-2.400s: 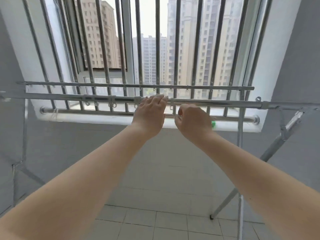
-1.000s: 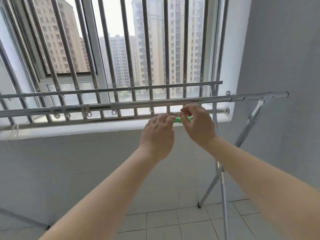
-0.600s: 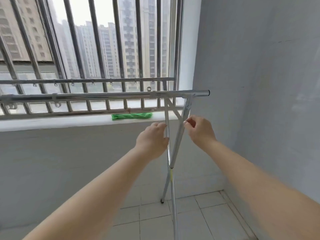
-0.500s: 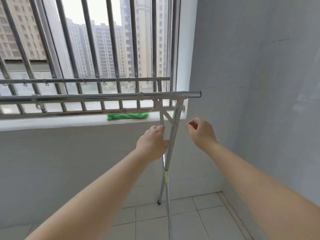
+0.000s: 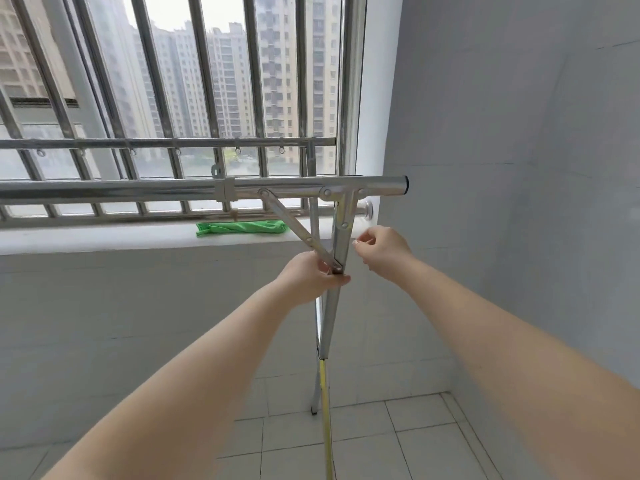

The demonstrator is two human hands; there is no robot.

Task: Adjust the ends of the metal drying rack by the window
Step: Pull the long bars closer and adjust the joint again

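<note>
The metal drying rack (image 5: pixel 138 190) stands in front of the barred window, and I face its right end. Its top bar ends in a black cap near the right wall. Below the bar, a diagonal brace (image 5: pixel 294 226) runs down to the upright leg (image 5: pixel 337 237). My left hand (image 5: pixel 311 277) is closed around the leg where the brace joins it. My right hand (image 5: pixel 381 252) hovers just right of the leg, fingers curled and pinched, touching nothing that I can see. A second, thinner rack bar (image 5: pixel 166 143) runs behind.
A green cloth (image 5: pixel 242 227) lies on the white window sill (image 5: pixel 104 237). The grey tiled wall (image 5: pixel 519 202) stands close on the right, forming a corner. The rack's lower legs (image 5: pixel 320 375) cross and reach the tiled floor (image 5: pixel 398 438).
My view and hands have moved from the middle of the bar to its right end. My left hand has closed on the leg at the brace joint; my right hand stays beside it.
</note>
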